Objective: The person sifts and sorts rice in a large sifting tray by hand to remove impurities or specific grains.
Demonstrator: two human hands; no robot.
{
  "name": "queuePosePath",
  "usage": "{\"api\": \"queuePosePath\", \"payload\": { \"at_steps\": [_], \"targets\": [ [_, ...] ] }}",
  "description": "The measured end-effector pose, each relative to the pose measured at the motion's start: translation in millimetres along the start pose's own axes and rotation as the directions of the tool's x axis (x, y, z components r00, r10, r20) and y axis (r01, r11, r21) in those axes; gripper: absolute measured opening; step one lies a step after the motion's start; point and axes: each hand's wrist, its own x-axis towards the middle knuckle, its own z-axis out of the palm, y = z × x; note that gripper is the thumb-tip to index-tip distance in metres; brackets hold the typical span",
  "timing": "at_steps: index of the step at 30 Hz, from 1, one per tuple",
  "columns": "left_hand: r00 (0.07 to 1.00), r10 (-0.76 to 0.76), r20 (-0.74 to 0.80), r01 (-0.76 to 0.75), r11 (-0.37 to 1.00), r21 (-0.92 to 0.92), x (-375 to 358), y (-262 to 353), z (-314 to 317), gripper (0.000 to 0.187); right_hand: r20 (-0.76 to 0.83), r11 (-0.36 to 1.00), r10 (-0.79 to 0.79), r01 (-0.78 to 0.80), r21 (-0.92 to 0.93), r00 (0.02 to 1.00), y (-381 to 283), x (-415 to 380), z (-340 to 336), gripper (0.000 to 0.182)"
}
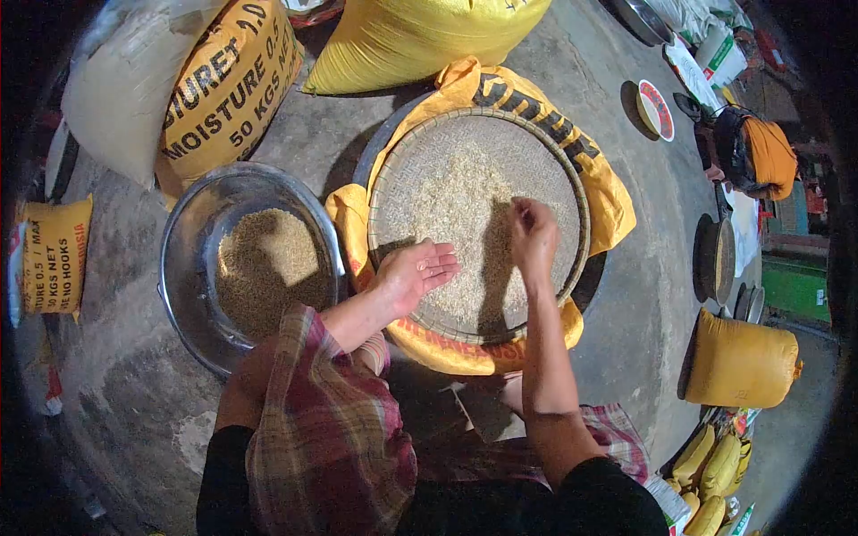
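A grain-handling and storage area is seen; whether it is part of a home or a shop cannot be told. It is marked by a bare concrete floor (134,384), where stuffed sacks (228,103), some printed "50 KGS NET", are kept near a grain-filled metal basin (189,268).

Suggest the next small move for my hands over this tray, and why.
I'd probably bring your right hand toward your left hand and release anything pinched: the left palm is open, facing up, with small bits on it, while the right fingers are drawn together above the grain in the woven tray.
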Motion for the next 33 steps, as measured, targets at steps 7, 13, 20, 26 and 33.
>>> {"api": "queuePosePath", "payload": {
  "at_steps": [7,13,20,26,33],
  "targets": [
    [1.000,-0.009,0.019,0.009,1.000,0.025,-5,2,2,0.035,0.019,0.983,-0.043,0.046,-0.179,0.999,13,35,22,0.014],
    [1.000,0.027,0.000,-0.027,0.998,0.058,-1,4,3,0.035,-0.067,0.983,0.004,-0.017,-0.185,0.998,9,17,20,0.011],
    [0.998,0.034,0.050,-0.037,0.997,0.072,0,0,0,0.034,-0.080,0.954,-0.138,0.111,-0.279,0.987,12,21,25,0.009],
    [1.000,0.014,0.023,-0.015,0.999,0.029,1,7,-1,0.034,0.052,0.999,-0.034,0.032,0.023,0.998,-41,-15,2,0.012],
    [0.998,0.028,-0.048,-0.032,0.994,-0.101,15,-4,-4,0.031,0.221,0.983,-0.175,0.158,0.094,0.959,-73,-54,10,0.014]
  ]
}}
